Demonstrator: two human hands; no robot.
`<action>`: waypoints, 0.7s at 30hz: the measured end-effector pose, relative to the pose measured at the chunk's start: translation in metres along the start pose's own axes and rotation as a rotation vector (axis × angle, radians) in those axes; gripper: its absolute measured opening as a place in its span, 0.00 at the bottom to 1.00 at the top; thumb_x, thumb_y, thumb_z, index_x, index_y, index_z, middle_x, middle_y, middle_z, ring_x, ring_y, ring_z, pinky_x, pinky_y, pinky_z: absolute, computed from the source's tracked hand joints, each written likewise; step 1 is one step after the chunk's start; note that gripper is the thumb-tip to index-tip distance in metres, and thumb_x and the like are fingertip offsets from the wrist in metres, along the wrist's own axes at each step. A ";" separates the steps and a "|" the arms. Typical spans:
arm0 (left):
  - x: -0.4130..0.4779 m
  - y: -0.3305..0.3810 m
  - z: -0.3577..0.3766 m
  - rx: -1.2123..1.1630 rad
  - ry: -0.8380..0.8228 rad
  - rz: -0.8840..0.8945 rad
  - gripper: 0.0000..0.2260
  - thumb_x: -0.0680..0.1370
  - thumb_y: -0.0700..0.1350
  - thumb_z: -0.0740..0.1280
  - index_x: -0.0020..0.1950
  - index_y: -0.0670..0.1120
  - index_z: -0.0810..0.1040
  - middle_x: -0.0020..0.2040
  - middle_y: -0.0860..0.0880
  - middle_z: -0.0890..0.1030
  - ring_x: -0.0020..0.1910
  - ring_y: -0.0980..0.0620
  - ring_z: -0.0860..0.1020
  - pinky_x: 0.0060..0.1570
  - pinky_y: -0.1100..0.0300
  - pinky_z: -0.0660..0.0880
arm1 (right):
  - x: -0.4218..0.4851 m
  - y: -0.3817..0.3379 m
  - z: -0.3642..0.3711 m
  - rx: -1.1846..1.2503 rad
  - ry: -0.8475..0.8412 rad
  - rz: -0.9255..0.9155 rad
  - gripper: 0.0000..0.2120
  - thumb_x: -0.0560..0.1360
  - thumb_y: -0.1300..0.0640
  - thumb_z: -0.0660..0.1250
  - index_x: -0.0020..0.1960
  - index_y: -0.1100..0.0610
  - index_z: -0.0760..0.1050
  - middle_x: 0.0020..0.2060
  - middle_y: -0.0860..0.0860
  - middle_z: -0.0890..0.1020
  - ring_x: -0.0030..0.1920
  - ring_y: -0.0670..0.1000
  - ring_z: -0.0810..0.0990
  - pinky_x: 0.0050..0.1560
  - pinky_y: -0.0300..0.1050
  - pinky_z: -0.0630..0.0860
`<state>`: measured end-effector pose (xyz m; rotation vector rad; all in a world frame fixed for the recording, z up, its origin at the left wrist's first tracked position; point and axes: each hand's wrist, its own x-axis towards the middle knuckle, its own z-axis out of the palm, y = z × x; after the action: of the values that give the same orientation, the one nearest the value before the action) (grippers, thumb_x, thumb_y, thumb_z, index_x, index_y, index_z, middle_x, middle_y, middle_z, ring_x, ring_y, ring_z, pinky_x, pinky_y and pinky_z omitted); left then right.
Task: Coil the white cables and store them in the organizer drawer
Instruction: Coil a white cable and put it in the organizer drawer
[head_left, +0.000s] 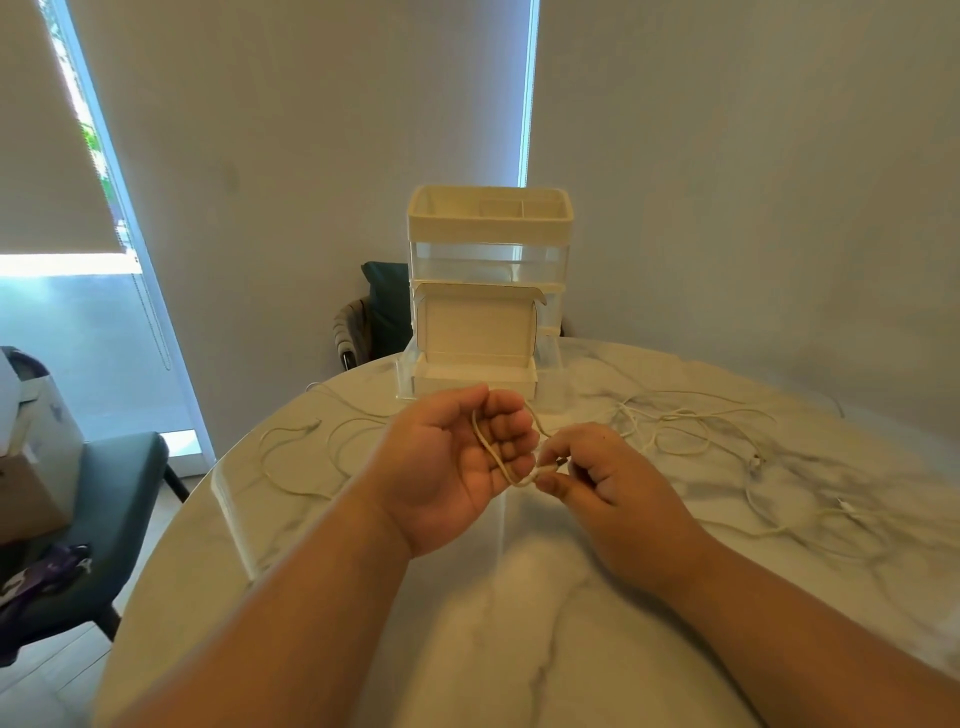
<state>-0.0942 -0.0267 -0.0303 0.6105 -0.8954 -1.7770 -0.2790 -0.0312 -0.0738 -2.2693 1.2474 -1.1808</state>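
My left hand is turned palm up above the table's middle, fingers curled round loops of a thin white cable. My right hand sits just to its right and pinches that cable's plug end between thumb and fingertips. The cable runs on behind my hands toward a loose tangle of white cables on the right side of the table. Another white cable lies in slack curves on the left. The cream organizer stands at the table's far edge, its bottom drawer pulled out.
The round marble table fills the foreground. An open white cardboard box sits in the pulled-out drawer. More cable and plugs trail toward the right edge. A dark green chair with clutter stands at the left, another behind the organizer.
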 end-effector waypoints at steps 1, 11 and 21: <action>0.000 0.000 0.000 0.010 -0.008 -0.002 0.19 0.80 0.46 0.58 0.39 0.41 0.84 0.36 0.45 0.82 0.38 0.48 0.82 0.46 0.53 0.76 | 0.000 0.001 0.000 0.003 0.005 0.001 0.05 0.76 0.58 0.70 0.48 0.48 0.78 0.43 0.39 0.75 0.46 0.39 0.74 0.46 0.27 0.65; -0.003 -0.002 0.001 0.012 -0.076 -0.003 0.15 0.77 0.45 0.60 0.54 0.37 0.81 0.47 0.40 0.84 0.44 0.43 0.84 0.48 0.50 0.81 | 0.001 0.007 0.001 0.090 -0.046 0.005 0.05 0.77 0.52 0.69 0.52 0.44 0.80 0.41 0.44 0.77 0.43 0.50 0.74 0.45 0.40 0.72; 0.001 -0.004 -0.001 -0.005 -0.136 -0.026 0.14 0.81 0.48 0.56 0.39 0.46 0.72 0.27 0.53 0.61 0.26 0.55 0.62 0.41 0.54 0.67 | 0.001 0.011 0.001 0.136 -0.018 0.098 0.03 0.75 0.53 0.71 0.47 0.46 0.79 0.41 0.46 0.78 0.39 0.47 0.74 0.40 0.35 0.71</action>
<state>-0.0959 -0.0266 -0.0346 0.5051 -0.9792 -1.8609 -0.2836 -0.0386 -0.0800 -2.0924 1.2188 -1.1704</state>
